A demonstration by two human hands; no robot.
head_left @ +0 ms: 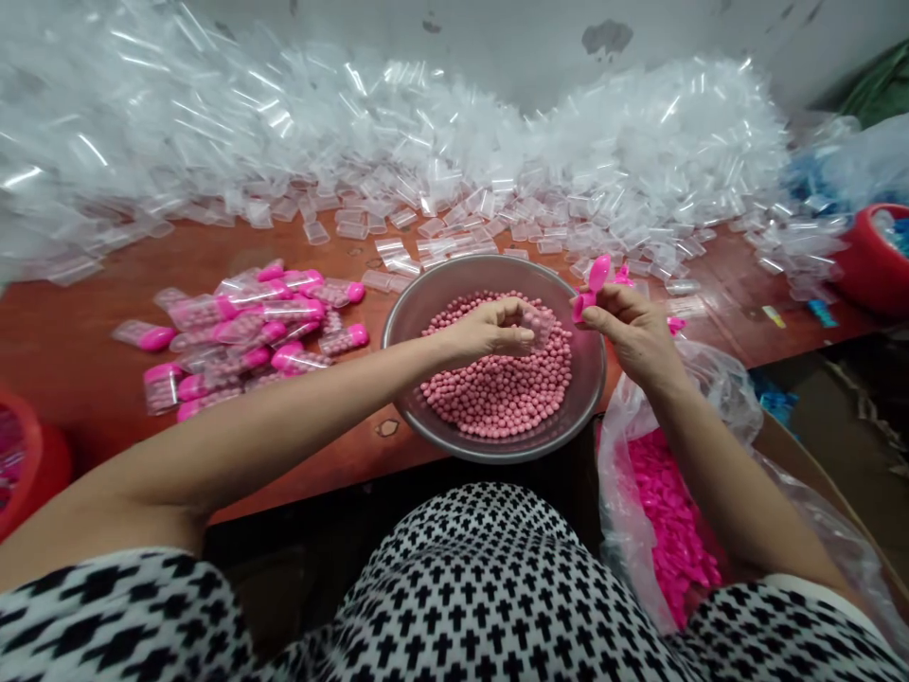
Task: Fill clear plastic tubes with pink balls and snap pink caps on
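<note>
My left hand [490,333] is closed round a small clear plastic tube [541,327] with pink beads inside, just over the grey bowl [412,379]. A heap of round pink beads [497,407] fills much of that bowl. At the bowl's right rim, my right hand [629,332] pinches a bright pink plastic cap [593,287] with a rounded, spoon-like top standing up. The cap and the tube are apart. To the left lies a pile of bead-filled clear tubes with pink caps [262,317].
Loose clear tubes [398,123] form a large mound along the wall. A plastic bag [625,455] of pink caps [668,521] sits below the table edge at right. Red containers stand at far left [43,464] and far right [870,270].
</note>
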